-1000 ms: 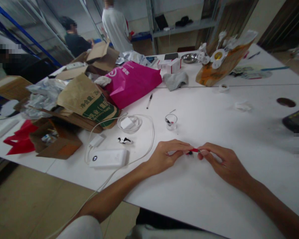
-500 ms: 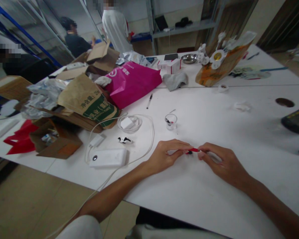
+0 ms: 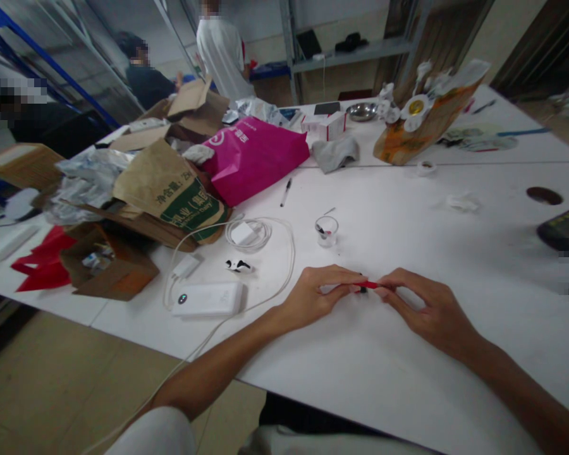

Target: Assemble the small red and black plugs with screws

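Note:
Above the white table [image 3: 408, 379], a thin red piece [image 3: 370, 285] spans the gap between my two hands. My left hand [image 3: 320, 294] pinches its left end, with a small black part showing just below the fingertips. The right end is pinched between the thumb and forefinger of my right hand [image 3: 429, 306]. Behind the hands stands a small clear cup [image 3: 327, 232] with dark and red bits inside. A thin metal piece [image 3: 329, 211] lies just behind the cup, and a pen [image 3: 286, 193] rests farther back.
A white power bank [image 3: 208, 299], cables, a charger [image 3: 243, 234] and a black-and-white item [image 3: 239, 266] lie left. Behind are a magenta bag [image 3: 258, 158], paper bag [image 3: 171, 189], cardboard boxes and grey cloth [image 3: 335, 154]. People are in the background.
My right hand has shifted slightly right, and the bright tip that showed by its fingers is no longer visible. The red piece remains between both hands. The view has moved slightly.

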`<state>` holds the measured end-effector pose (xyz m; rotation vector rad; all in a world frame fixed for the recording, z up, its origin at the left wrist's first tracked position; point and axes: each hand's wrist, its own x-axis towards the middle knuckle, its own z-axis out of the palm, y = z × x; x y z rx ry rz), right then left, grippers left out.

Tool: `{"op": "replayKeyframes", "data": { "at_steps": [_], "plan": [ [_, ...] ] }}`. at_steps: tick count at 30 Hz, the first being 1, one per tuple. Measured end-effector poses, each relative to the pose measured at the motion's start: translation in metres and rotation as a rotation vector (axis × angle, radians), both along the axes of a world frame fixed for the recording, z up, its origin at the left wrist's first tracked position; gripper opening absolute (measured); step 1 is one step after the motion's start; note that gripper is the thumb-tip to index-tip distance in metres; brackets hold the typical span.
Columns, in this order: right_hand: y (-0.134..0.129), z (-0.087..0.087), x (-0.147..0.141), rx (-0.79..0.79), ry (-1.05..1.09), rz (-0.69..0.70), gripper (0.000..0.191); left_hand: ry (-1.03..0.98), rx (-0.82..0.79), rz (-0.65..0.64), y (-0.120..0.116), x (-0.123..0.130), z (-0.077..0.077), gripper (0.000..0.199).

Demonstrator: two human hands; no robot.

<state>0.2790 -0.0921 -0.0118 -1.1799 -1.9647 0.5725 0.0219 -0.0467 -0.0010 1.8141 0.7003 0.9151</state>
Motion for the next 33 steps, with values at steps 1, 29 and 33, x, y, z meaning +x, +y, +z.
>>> {"op": "replayKeyframes", "data": {
  "at_steps": [1, 29, 33],
  "plan": [
    [0.000, 0.000, 0.000, 0.001, 0.000, 0.001, 0.006, -0.003, 0.005, -0.006, 0.000, 0.000, -0.001, 0.027],
    [0.015, 0.018, 0.031, 0.060, -0.045, -0.128, 0.027, -0.091, 0.136, 0.320, 0.013, -0.005, 0.004, 0.023],
    [0.023, 0.025, 0.056, 0.156, -0.052, -0.202, 0.028, -0.244, 0.058, 0.359, 0.023, -0.009, 0.005, 0.039]
  ]
}}
